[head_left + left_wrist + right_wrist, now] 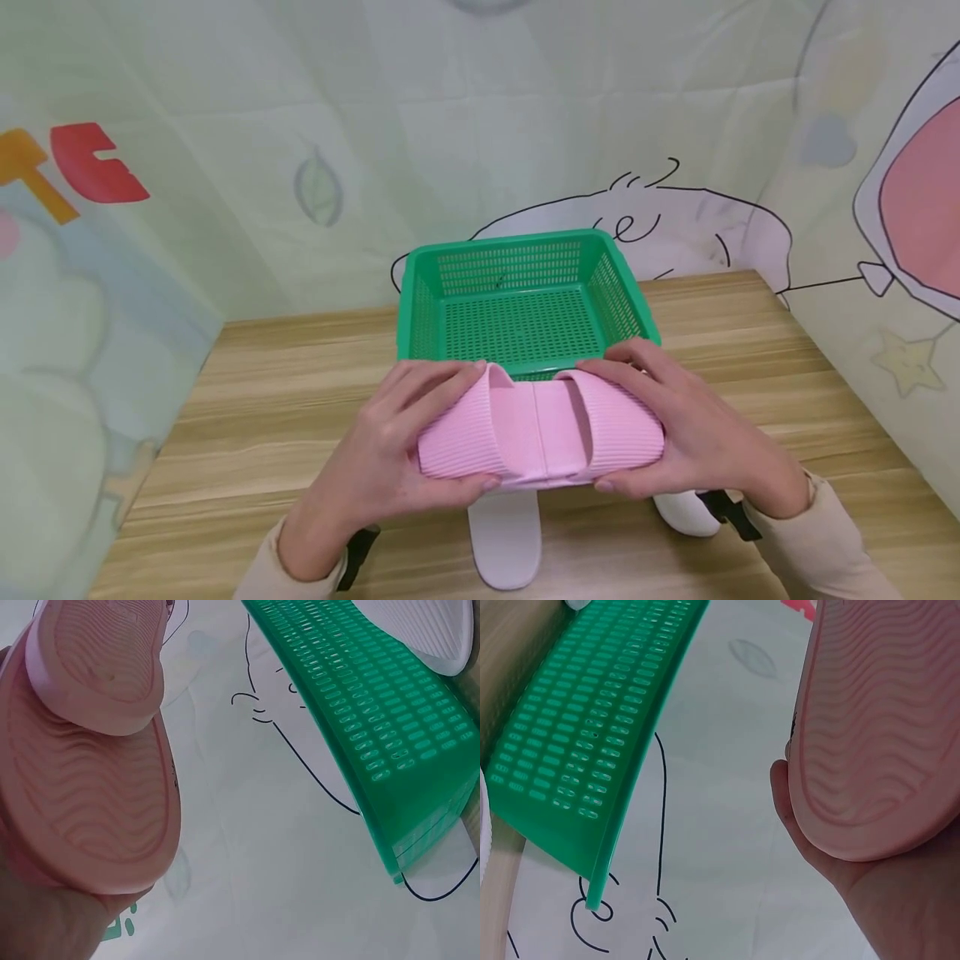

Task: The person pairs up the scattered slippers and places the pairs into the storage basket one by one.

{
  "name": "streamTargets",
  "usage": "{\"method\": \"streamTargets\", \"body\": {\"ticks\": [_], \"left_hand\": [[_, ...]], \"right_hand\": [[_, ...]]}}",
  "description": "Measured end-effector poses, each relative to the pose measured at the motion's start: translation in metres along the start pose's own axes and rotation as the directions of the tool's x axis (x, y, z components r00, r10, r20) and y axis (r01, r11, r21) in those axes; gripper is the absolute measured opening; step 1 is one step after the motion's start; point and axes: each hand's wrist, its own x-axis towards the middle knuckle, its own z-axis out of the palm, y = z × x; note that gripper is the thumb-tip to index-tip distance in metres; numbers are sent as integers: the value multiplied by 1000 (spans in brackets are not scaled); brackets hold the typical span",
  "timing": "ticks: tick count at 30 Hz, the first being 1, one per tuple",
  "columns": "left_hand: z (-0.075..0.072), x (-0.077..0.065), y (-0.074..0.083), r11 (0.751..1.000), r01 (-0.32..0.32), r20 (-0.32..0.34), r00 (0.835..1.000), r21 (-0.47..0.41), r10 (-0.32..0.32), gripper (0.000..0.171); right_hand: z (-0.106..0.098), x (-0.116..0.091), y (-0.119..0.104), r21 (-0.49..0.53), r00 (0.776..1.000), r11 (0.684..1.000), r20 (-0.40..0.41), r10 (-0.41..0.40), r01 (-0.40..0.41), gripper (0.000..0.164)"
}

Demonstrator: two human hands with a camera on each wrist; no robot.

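Observation:
Both hands hold a pair of pink slippers up in front of the basket. The left hand grips the left pink slipper round its ribbed strap, thumb along the lower edge. On the other side the right hand holds the right pink slipper, thumb below and fingers over the top. Between the straps the two pink insoles lie side by side. From below, the left wrist view shows wavy-patterned soles, one overlapping the other; a wavy sole also fills the right of the right wrist view.
A green perforated basket stands at the back of the wooden table. Below the pink pair lies a white slipper, and another white slipper is partly hidden beneath the right wrist. A printed cloth hangs behind the table.

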Motion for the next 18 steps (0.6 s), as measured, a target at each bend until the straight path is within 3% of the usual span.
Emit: {"method": "streamTargets", "body": {"ticks": [4,18], "left_hand": [[0,1,1,1000,9,3,1000,-6,-9,84],[5,7,3,999,-53,-38,998,9,53,80]], "right_hand": [[1,1,1,-5,1000,1000,2,4,-4,99],[4,5,-1,-31,1000,999,-18,-22,21,98]]}}
